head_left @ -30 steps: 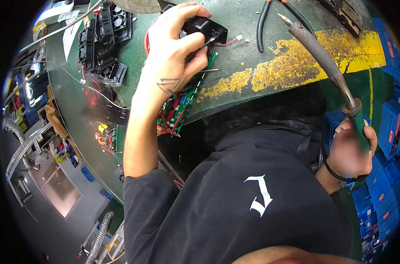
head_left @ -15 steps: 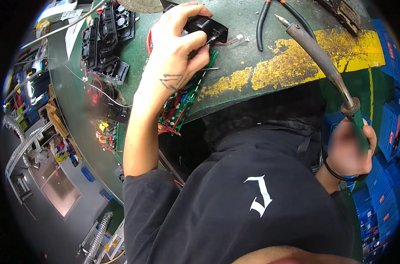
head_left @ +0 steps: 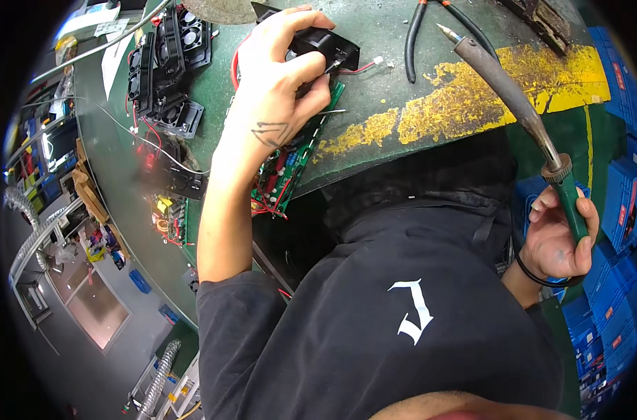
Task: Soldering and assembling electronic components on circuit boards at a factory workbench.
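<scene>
My left hand (head_left: 276, 80) is closed around a black plastic housing (head_left: 343, 50) above the green workbench. A short red wire with a white connector (head_left: 378, 61) sticks out beside the housing. Under my wrist lies a green circuit board (head_left: 297, 157) with red wires, partly hidden by my hand and forearm. Off the bench edge, at the right, my right hand (head_left: 558, 241) holds a soldering iron (head_left: 521, 108) by its green handle. Its tip points up and left over the bench, apart from the housing and the board.
Pliers (head_left: 412, 45) with black-and-orange handles lie near the iron's tip. Black fan assemblies (head_left: 168, 66) stand on the left of the bench, with another wired board (head_left: 170, 224) nearer me. Blue boxes (head_left: 616, 231) are stacked at the right.
The fingers of my right hand have shifted slightly on the iron's handle. My left hand stays on the housing, almost unmoved.
</scene>
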Motion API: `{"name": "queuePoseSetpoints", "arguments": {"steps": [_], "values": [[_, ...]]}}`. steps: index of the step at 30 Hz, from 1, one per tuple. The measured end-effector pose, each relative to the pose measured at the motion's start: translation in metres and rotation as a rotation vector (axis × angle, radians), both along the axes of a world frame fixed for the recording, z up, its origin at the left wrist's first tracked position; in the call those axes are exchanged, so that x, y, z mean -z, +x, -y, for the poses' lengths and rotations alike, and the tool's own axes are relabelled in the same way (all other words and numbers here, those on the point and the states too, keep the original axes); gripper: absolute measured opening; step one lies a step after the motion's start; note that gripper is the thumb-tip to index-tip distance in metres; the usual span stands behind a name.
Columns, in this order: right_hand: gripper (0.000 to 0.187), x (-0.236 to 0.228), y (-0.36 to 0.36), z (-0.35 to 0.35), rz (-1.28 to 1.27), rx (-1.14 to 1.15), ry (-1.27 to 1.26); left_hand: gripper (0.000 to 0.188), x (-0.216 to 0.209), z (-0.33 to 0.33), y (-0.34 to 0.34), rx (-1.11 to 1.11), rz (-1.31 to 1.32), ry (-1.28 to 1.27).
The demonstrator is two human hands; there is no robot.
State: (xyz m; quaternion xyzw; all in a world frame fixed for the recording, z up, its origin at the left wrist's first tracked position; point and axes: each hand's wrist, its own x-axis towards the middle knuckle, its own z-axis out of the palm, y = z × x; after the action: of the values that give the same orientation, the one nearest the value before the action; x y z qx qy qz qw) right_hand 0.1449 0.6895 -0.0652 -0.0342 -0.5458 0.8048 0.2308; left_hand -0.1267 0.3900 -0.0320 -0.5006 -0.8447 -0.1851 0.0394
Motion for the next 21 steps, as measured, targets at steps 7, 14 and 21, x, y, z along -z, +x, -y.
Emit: {"name": "queuePoseSetpoints", "arguments": {"steps": [7, 14, 21], "values": [[0.059, 0.0005, 0.0010, -0.0007, -0.005, -0.012, 0.001, 0.014, 0.0008, 0.0006, -0.0005, 0.017, -0.001, 0.004], [0.059, 0.0007, -0.0005, -0.0009, -0.024, -0.036, 0.003, 0.013, 0.0011, 0.0015, 0.0011, 0.011, 0.002, 0.018], [0.059, 0.0004, 0.0028, -0.0011, -0.021, -0.010, -0.005, 0.010, -0.0005, 0.0031, -0.0009, 0.032, 0.041, 0.023]]}}
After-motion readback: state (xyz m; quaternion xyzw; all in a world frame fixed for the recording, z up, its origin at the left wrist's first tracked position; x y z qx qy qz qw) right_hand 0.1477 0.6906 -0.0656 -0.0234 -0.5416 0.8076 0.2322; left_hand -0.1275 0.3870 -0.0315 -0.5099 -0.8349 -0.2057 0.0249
